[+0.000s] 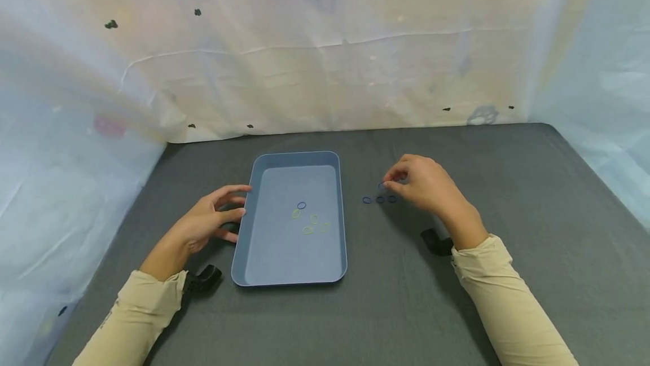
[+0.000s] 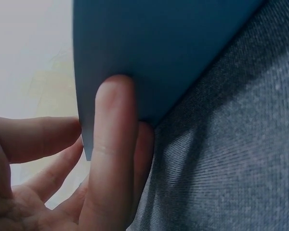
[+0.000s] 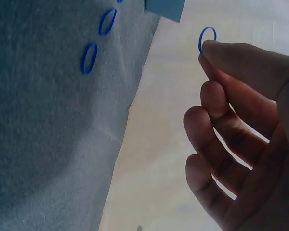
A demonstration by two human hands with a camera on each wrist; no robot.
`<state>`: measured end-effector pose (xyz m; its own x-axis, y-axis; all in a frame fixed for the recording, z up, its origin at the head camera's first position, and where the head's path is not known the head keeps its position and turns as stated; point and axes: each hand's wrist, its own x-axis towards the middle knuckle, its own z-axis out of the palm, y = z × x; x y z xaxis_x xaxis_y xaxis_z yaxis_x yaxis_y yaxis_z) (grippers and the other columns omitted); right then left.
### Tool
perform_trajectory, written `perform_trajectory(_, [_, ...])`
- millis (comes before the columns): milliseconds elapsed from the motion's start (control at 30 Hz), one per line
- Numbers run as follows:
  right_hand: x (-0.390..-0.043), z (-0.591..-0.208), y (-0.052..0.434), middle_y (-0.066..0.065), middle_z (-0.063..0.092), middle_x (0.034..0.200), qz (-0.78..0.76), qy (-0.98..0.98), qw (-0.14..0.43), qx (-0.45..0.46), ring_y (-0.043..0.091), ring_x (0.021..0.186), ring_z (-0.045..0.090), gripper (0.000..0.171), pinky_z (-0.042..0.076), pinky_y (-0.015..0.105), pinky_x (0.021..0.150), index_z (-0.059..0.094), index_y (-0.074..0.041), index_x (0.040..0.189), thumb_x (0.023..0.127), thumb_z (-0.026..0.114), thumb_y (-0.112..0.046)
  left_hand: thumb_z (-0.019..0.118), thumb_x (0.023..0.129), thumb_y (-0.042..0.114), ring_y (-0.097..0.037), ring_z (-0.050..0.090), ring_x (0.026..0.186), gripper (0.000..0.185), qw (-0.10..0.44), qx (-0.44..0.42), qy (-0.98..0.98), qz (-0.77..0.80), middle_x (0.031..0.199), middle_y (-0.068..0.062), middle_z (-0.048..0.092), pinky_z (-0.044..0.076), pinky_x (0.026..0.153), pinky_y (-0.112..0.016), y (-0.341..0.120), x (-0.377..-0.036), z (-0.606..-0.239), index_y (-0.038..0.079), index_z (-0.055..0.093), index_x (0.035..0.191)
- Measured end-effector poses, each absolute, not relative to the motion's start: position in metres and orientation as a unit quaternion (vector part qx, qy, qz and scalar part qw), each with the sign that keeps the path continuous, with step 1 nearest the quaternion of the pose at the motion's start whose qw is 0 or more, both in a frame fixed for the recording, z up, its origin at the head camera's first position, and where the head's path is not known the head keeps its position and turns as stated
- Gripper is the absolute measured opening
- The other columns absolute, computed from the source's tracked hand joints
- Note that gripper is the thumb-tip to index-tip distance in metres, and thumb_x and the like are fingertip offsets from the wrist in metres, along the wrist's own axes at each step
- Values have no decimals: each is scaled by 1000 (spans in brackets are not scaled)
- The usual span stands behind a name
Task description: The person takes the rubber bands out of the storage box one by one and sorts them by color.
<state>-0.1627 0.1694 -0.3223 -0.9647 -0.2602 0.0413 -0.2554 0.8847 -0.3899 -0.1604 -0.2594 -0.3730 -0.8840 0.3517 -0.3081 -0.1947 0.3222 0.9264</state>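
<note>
- Delicately, a thin blue ring (image 3: pixel 200 38) is pinched at its edge by the right hand (image 1: pixel 424 183), presumably for its slightness, right of the blue tray (image 1: pixel 284 259).
- Three blue rings (image 1: pixel 380 203) are laid nearer.
- The tray's left wall is touched by the left hand's (image 1: pixel 205 219) spread fingers, seemingly for steadiness.

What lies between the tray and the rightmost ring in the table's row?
Two blue rings on the gray table, seen in the head view.
</note>
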Motion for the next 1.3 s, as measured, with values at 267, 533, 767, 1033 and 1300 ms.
perform_trajectory(267, [-167,-326,177,4,69,102,-185,973,5,-134,22,92,64,10,52,44,81,79,-17,97,93,71,-24,61,101,21,-21,62,106,62,237,57,772,587,154,-25,30,63,73,-44,-260,-161,-373,13,32,155])
perform_trajectory(533, [-166,-324,187,4,70,102,-198,971,13,-129,22,92,64,11,52,43,80,79,-17,98,93,72,-23,60,101,20,-23,60,109,61,231,58,775,586,152,-25,33,63,72,-44,-259,-160,-376,12,32,155])
perform_trajectory(767, [-167,-320,197,4,68,102,-202,972,15,-121,22,91,63,13,52,42,78,78,-16,100,94,70,-23,61,100,20,-22,62,107,62,235,52,772,589,152,-25,32,63,74,-46,-258,-160,-375,13,32,155])
perform_trajectory(1033, [-167,-324,201,4,68,100,-197,972,31,-128,20,86,62,12,51,41,74,78,-16,99,93,71,-24,61,101,21,-26,59,112,62,236,50,775,583,153,-25,31,63,74,-45,-258,-160,-375,14,32,155])
perform_trajectory(1300, [-171,-328,206,5,68,97,-181,974,35,-130,19,83,63,13,52,41,74,79,-13,99,92,72,-22,61,101,20,-26,58,113,62,235,44,775,585,154,-25,32,63,73,-44,-258,-159,-374,14,32,155])
